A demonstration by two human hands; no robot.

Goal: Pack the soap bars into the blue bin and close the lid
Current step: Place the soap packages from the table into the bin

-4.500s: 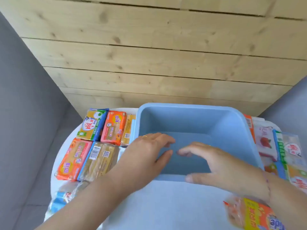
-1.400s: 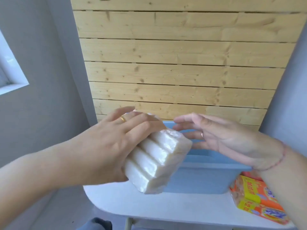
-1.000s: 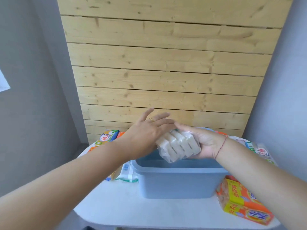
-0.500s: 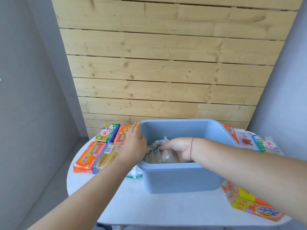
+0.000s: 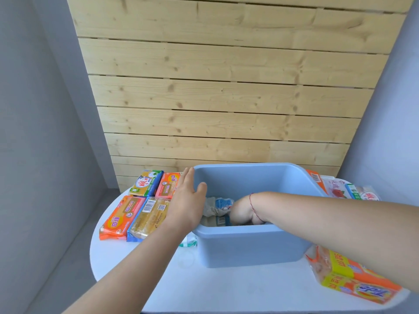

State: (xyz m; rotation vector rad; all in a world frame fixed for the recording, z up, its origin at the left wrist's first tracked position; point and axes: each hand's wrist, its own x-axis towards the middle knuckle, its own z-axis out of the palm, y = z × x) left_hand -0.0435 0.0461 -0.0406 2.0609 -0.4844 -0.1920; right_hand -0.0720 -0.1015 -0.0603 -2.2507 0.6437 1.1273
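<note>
The blue bin (image 5: 249, 245) stands open on the round white table (image 5: 226, 291). My left hand (image 5: 186, 205) lies flat with straight fingers against the bin's left rim. My right hand (image 5: 242, 214) reaches down inside the bin next to a clear-wrapped pack of white soap bars (image 5: 218, 206); the near wall hides its fingers. Left of the bin lie soap packs: a yellow-green one (image 5: 147, 183), an orange one (image 5: 167, 185), a second orange one (image 5: 122, 217) and a clear yellow one (image 5: 150, 215). No lid is in view.
An orange-and-yellow soap pack (image 5: 353, 279) lies at the table's front right under my right forearm. More packs (image 5: 337, 191) lie behind the bin at the right. A green-white wrapper (image 5: 189, 241) peeks out beside the bin's left wall. A wooden slat wall stands behind the table.
I carried the white soap pack over the bin with both hands and lowered it inside with my right hand. My left hand came off the pack and moved to the bin's left rim.
</note>
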